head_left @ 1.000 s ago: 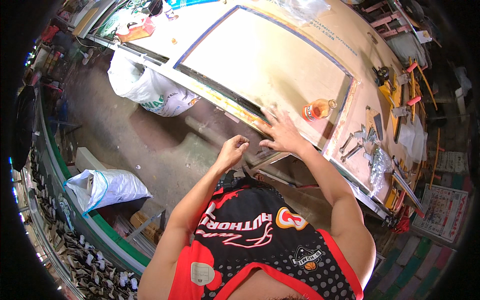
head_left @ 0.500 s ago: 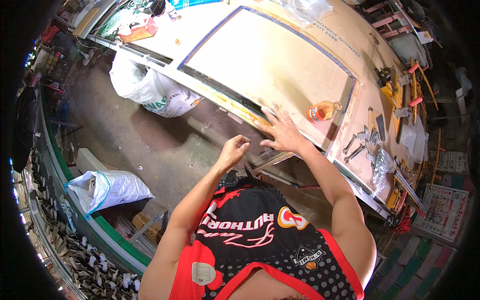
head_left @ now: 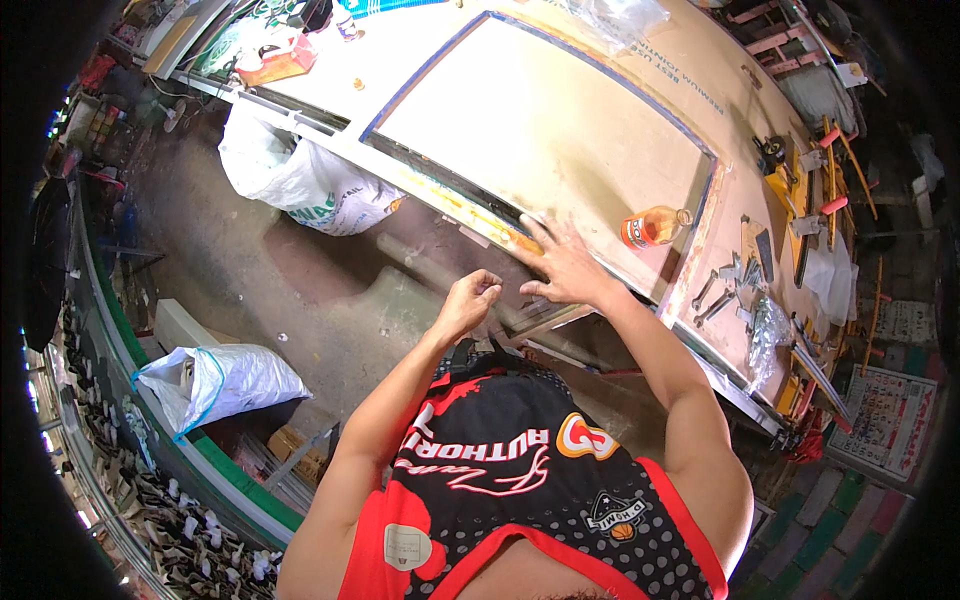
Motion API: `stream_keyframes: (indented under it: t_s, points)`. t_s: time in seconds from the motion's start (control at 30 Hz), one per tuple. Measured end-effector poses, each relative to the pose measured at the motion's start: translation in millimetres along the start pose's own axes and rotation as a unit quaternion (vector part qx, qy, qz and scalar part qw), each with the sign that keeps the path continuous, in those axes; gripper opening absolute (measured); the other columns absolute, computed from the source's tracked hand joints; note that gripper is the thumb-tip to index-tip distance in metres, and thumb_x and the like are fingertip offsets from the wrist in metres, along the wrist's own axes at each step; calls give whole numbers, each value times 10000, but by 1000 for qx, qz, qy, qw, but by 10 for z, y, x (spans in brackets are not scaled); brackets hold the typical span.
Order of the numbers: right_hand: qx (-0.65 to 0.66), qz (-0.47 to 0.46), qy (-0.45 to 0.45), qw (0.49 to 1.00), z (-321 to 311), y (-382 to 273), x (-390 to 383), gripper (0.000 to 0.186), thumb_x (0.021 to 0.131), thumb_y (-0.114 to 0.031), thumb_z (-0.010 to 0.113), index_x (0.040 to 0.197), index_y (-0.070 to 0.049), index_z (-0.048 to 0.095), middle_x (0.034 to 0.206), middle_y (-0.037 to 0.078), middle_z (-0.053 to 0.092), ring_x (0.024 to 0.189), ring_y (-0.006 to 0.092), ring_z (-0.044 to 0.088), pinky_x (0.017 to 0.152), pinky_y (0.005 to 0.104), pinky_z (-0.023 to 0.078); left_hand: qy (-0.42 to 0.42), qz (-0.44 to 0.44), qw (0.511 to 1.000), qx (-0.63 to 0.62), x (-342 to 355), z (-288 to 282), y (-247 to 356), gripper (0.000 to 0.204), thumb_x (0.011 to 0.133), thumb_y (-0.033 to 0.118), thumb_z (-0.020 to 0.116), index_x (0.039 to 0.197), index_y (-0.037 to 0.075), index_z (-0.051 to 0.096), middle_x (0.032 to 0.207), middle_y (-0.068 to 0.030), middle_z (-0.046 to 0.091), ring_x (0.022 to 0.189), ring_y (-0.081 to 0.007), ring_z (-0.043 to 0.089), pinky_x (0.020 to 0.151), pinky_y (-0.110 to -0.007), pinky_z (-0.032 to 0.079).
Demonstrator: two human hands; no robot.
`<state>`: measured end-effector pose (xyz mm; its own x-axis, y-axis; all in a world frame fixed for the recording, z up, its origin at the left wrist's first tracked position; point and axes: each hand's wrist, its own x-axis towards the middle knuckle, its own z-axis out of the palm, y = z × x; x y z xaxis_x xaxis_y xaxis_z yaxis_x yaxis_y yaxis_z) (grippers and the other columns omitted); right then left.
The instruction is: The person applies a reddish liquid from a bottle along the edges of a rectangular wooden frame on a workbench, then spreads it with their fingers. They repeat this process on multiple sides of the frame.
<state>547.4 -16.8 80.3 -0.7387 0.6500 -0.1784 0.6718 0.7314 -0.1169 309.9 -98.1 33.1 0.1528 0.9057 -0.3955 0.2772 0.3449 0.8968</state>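
Note:
My left hand (head_left: 470, 302) is held in front of the shirt, off the near edge of the table, with its fingers curled closed. Whatever is inside those fingers, if anything, is hidden. At the near edge of a pale board (head_left: 520, 120) framed by blue strips, my right hand (head_left: 566, 262) lies with its fingers spread apart. Its fingertips reach the worn, yellowish edge strip (head_left: 490, 222), and it grips nothing. A bottle with an orange label (head_left: 655, 228) is on the board to the right of that hand.
Wrenches and other metal tools (head_left: 728, 285) lie on the right of the table near a crumpled clear plastic bag (head_left: 768, 340). A red box (head_left: 277, 62) sits far left. A white sack (head_left: 270, 150) hangs below the table edge; another sack (head_left: 225, 385) rests lower left.
The table and the things on it have shifted very slightly right in the picture. Both hands keep nearly the same pose and place.

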Motion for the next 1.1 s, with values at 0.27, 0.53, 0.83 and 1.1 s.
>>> stream_keyframes:
  t_s: [0.27,0.53,0.83,1.1]
  points:
    - [29,-22,-8,999,-46,-21,112,798,934,-760,517,1581,-293,478,1716,202,231,1578,469,173,1242,680,153,1,0,1000,-8,49,-115,-26,272,966,174,682,1160,-17,704,1062,-172,752,1005,-244,713,914,-380,551]
    - [33,9,1,999,-18,-19,190,787,939,-777,488,1579,-318,475,1723,161,241,1580,449,188,1201,739,189,1,3,1000,6,103,-205,-34,270,966,177,682,1155,-15,704,1067,-174,753,1003,-249,714,908,-377,550]
    - [31,32,-1,999,-23,-49,317,798,942,-798,446,1580,-320,473,1724,167,235,1584,439,187,1209,714,194,-9,-3,1000,-2,131,-267,7,268,974,164,677,1167,-19,699,1067,-170,757,1000,-238,715,903,-376,552]
    - [46,50,3,998,-80,-84,417,797,938,-789,473,1577,-314,483,1714,182,249,1580,455,182,1228,697,166,-9,6,1000,-13,145,-346,-59,287,990,192,674,1176,-26,696,1017,-116,732,900,-175,668,726,-350,571]
